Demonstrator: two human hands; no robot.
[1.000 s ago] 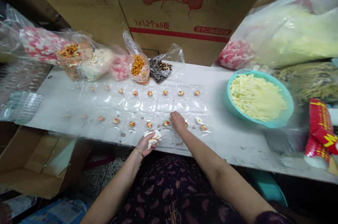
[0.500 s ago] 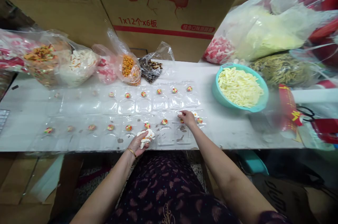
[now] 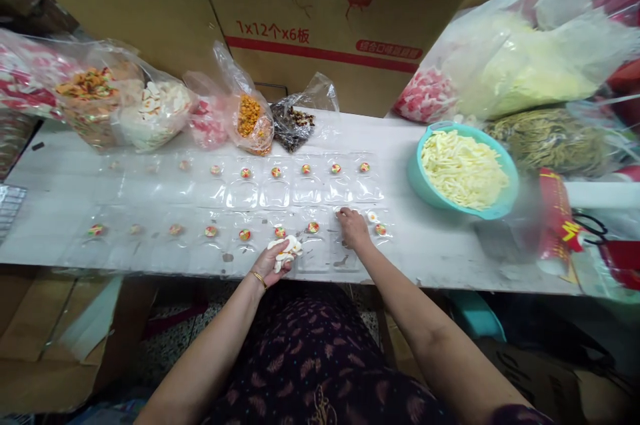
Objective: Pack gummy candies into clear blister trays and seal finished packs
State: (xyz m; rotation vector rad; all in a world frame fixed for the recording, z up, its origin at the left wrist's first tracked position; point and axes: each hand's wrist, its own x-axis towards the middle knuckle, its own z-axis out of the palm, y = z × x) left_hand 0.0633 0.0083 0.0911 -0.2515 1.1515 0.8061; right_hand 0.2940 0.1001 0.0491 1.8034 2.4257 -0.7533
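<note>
My left hand (image 3: 270, 263) is closed round a small pile of white egg-shaped gummies (image 3: 287, 251) with orange-yellow spots, held above the near row of clear plastic trays (image 3: 240, 255). Over a tray further right in that row, my right hand (image 3: 354, 228) pinches a white gummy, mostly hidden by the fingertips. Just right of that hand lies one egg gummy (image 3: 373, 217), above a round red, yellow and green candy (image 3: 381, 229) in the end tray. Similar round candies sit singly in the other trays, including the far row (image 3: 306, 193).
Clear bags of candy, one with white gummies (image 3: 155, 115) and one with orange pieces (image 3: 249, 119), line the back left. At right stand a turquoise bowl (image 3: 417, 171) of pale yellow strips and larger bags (image 3: 545, 58). A tall carton (image 3: 320, 45) blocks the back.
My right hand has shifted slightly and its fingertips now reach the upper part of the tray. My left hand, with the gummies, has moved a little right and up. The whole view has tilted slightly.
</note>
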